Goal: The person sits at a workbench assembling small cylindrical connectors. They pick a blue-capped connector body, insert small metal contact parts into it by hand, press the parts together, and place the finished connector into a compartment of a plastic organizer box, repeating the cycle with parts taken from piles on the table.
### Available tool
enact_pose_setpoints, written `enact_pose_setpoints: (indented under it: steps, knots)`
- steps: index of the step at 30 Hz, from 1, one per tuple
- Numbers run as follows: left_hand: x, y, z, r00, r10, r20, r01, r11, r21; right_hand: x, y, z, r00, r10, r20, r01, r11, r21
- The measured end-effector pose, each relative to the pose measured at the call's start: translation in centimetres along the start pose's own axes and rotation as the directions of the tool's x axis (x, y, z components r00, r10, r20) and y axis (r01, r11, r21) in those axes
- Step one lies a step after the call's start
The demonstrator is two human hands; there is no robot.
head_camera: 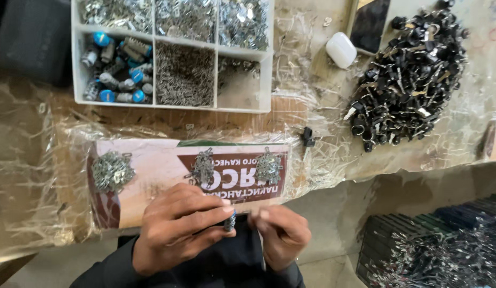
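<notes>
The small cylinder (229, 221), grey metal with a blue end, stands pinched between the thumb and fingertips of the left hand (178, 226), whose fingers curl over it from the left. Just right of that grip, the right hand (280, 234) is closed, fingertips touching the cylinder's side. Beyond both lie wire-clip heaps (113, 170).

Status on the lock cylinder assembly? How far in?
Done: can't tell; no finished pile is clearly separate. In hand: left hand pinches one blue-capped cylinder, right hand works at its end. Staged: three piles of small metal parts on the mat. Left: more cylinders in the tray and a big heap of black keys.
</notes>
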State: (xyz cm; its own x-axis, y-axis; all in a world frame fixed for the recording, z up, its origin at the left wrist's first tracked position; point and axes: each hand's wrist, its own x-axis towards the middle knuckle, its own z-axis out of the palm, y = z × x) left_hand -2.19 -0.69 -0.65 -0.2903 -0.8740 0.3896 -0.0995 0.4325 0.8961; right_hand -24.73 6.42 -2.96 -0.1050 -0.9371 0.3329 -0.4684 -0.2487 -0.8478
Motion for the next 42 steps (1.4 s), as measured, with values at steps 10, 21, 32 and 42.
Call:
enact_pose_setpoints:
  steps: [10,21,32,42]
  knots:
    - [-0.5,0.5,0.0,0.996,-0.069,-0.057,0.07,0.997,0.02,1.8,-3.1,1.4,0.99,0.118,0.082,-0.137,0.945,0.297]
    - [-0.7,0.4,-0.1,0.996,-0.068,-0.065,0.069,0.997,0.016,2.5,-3.3,1.7,0.99,-0.046,0.135,0.029,0.992,0.123]
    - [-0.8,0.0,-0.2,0.999,0.004,0.04,-0.006,0.999,0.031,-0.3,-0.7,1.0,0.771,0.519,0.369,-0.635,0.584,0.505]
    - [-1.7,0.3,-1.0,0.995,-0.102,0.003,0.102,0.994,-0.03,2.4,-1.9,1.5,0.967,0.132,0.219,-0.202,0.918,0.34]
